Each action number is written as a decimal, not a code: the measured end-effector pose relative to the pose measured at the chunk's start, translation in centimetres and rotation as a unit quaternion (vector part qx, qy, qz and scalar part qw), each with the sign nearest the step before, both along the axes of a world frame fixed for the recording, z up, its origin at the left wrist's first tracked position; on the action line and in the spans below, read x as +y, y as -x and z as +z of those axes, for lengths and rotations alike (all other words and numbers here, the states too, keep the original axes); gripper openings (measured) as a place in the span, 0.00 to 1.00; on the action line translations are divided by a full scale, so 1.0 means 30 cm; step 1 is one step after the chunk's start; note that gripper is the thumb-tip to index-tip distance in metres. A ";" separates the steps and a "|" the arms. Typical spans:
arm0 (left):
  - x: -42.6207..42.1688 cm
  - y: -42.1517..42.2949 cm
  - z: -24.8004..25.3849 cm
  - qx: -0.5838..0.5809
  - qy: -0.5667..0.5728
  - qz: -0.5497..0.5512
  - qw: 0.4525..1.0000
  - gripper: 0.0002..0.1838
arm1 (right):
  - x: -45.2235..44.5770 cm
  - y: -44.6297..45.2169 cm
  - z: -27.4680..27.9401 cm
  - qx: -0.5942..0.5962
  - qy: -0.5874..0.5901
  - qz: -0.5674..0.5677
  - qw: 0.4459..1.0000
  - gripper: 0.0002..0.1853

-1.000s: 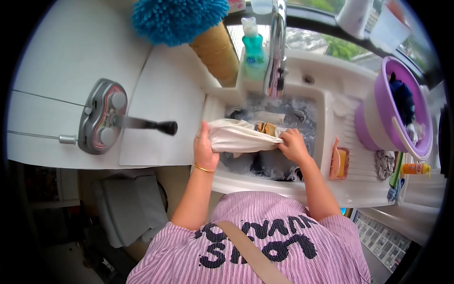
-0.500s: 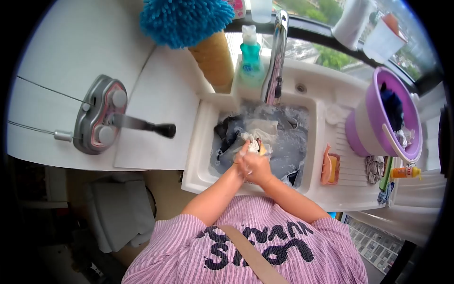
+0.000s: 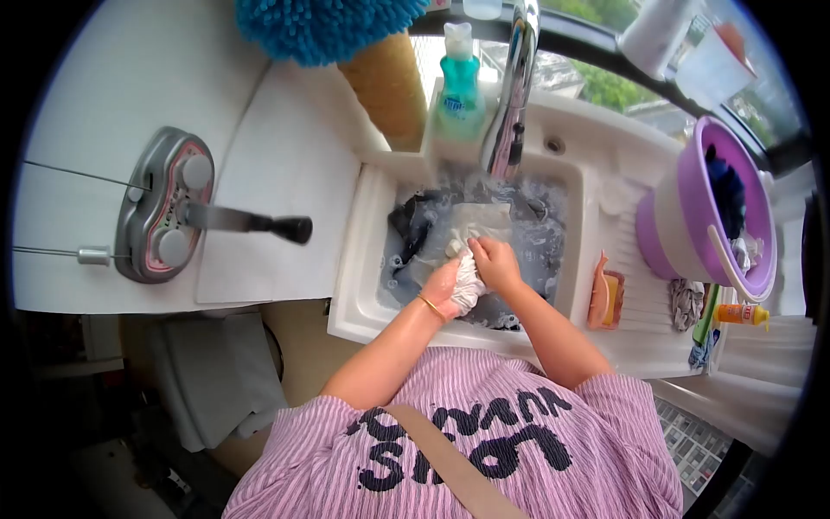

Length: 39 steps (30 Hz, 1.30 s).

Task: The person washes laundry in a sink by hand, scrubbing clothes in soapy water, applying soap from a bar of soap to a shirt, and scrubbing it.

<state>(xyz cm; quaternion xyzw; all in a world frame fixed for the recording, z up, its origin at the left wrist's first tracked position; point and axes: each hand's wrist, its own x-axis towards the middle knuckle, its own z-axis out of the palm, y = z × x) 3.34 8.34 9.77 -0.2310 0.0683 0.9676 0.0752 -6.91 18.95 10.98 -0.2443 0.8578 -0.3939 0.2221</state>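
Observation:
Both hands are over the soapy grey water of a white sink. My left hand, with a thin gold bangle at the wrist, is closed around a bunched wet white cloth. My right hand grips the same cloth on its right side, thumb toward the faucet. A pale flat piece of fabric spreads in the water just beyond the fingers; I cannot tell if it belongs to the same cloth. Dark fabric floats along the basin's left side.
A chrome faucet arches over the basin beside a green soap bottle. On the right ledge are a pink soap dish, a crumpled grey cloth and a purple bucket holding clothes. A blue fluffy ball tops a post at left.
My hands have moved apart from their clasped position, and more of the bunched white cloth shows between them. The view has shifted slightly.

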 end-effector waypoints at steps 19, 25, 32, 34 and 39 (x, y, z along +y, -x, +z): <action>-0.267 -0.012 0.392 0.096 0.581 -0.320 0.742 0.19 | 0.256 0.316 0.384 -0.396 0.405 0.069 0.821 0.13; -0.242 -0.103 0.156 0.250 0.717 -0.263 0.595 0.22 | 0.373 0.387 0.413 -0.430 0.650 -0.012 0.626 0.10; -0.306 -0.148 0.270 0.156 0.793 -0.401 0.430 0.23 | 0.481 0.454 0.429 -0.182 0.119 -0.075 0.973 0.10; -0.307 -0.165 0.294 0.143 0.824 -0.413 0.359 0.23 | 0.471 0.434 0.491 -0.036 -0.062 0.101 0.992 0.09; -0.311 -0.183 0.367 0.059 0.917 -0.336 0.206 0.18 | 0.410 0.324 0.678 0.157 -0.196 0.185 0.950 0.12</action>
